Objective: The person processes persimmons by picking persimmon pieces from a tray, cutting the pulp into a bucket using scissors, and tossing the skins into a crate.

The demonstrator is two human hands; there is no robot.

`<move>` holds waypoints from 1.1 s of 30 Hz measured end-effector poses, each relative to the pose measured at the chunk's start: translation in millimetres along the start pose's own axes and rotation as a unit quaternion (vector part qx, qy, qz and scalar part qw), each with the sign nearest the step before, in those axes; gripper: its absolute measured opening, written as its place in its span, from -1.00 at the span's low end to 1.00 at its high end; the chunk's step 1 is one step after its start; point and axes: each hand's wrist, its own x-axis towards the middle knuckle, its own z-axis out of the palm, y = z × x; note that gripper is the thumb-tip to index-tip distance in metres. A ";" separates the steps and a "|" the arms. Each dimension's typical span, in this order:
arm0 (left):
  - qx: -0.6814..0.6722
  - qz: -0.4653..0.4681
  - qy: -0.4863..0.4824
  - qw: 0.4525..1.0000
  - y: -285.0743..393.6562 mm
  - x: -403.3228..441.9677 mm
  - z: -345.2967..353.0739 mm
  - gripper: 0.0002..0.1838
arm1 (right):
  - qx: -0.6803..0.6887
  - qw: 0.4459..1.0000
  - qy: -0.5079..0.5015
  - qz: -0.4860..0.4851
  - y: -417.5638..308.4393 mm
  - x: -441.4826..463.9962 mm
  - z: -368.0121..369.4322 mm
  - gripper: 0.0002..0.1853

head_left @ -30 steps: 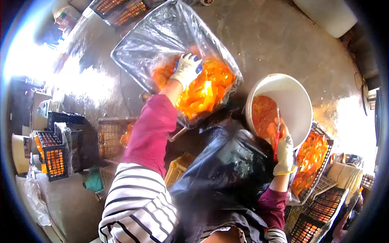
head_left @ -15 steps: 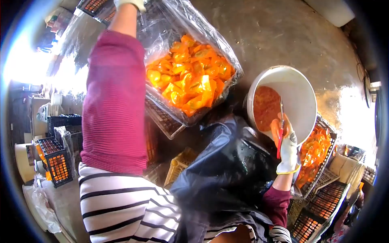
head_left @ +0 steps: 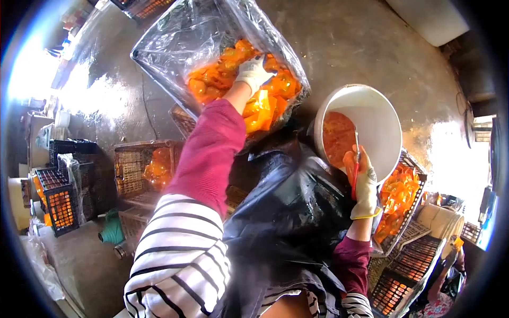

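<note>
My left hand [head_left: 255, 73], in a white glove with blue on the palm side, rests on orange pepper-like pieces [head_left: 260, 114] in a crate lined with clear plastic [head_left: 175, 53]. Its fingers look apart; nothing is seen held. My right hand [head_left: 365, 186], also gloved with bare-looking orange fingertips, is closed round a red-handled tool [head_left: 354, 177], whose thin metal blade points up. This hand is at the near rim of a tilted white bucket [head_left: 379, 119] holding a reddish, pulpy mass [head_left: 338, 139].
Right of the bucket stands a crate of orange pieces [head_left: 397, 199], with black crates [head_left: 411, 273] below it. A brown crate [head_left: 130, 172] and a black crate [head_left: 61, 206] stand at the left. A person's sleeve [head_left: 437, 286] shows at the lower right.
My left hand was on the pieces, moved up to the top left beyond the plastic liner, and is now back on the pieces. My right hand keeps the red-handled tool at the bucket.
</note>
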 end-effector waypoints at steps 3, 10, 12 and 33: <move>0.001 -0.054 -0.136 0.989 0.1 19.2 15.0 -0.34 | -0.055 0.996 -0.007 -0.073 5.1 1.8 -4.6 -0.65; -0.365 -0.316 -0.124 0.867 -17.6 -4.5 -8.7 -0.53 | -0.015 0.997 -0.013 -0.081 13.6 9.9 -21.0 -0.66; -0.656 -0.349 -0.022 0.669 -32.4 -16.9 -21.8 -0.53 | -0.203 0.968 -0.016 -0.149 14.2 6.8 -26.8 -0.68; -0.762 -0.068 -0.256 0.591 213.0 -101.6 0.7 -0.57 | -0.113 0.980 -0.055 -0.156 -15.9 18.5 -62.1 -0.73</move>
